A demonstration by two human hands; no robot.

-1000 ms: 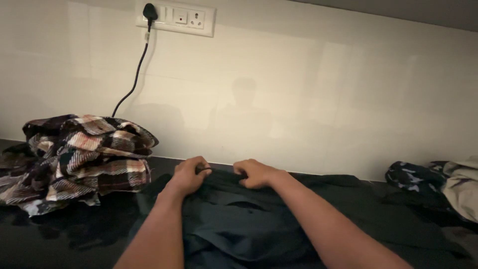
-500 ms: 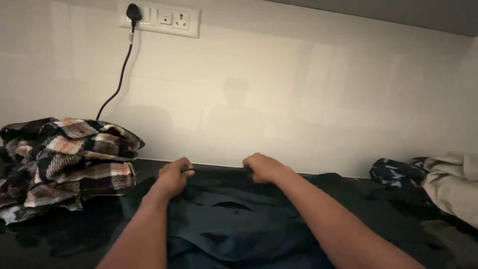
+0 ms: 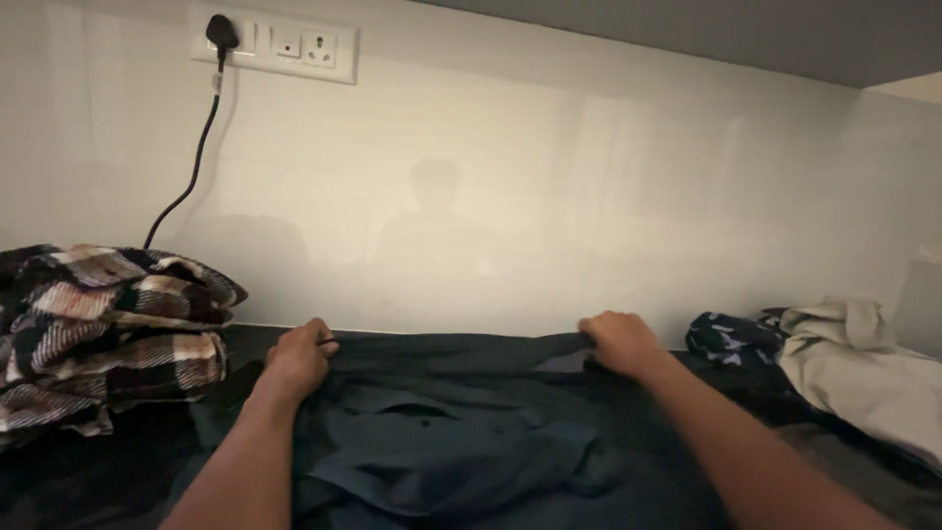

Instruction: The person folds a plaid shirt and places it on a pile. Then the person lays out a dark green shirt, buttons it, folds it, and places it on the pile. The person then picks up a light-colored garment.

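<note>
A dark teal shirt (image 3: 461,442) lies spread on a dark surface in front of me, its collar and a button showing near the middle. My left hand (image 3: 299,358) is closed on the shirt's far edge at the left. My right hand (image 3: 616,342) grips the same far edge further right. Both hands are close to the white wall, and the cloth is stretched between them.
A folded plaid cloth (image 3: 103,329) in brown, white and black sits at the left. At the right lie a dark patterned garment (image 3: 731,337) and a cream garment (image 3: 863,368). A black cable (image 3: 191,167) hangs from a wall socket panel (image 3: 285,44) above.
My two hands have moved apart along the shirt's far edge, the right one going well to the right. The view has shifted to the right.
</note>
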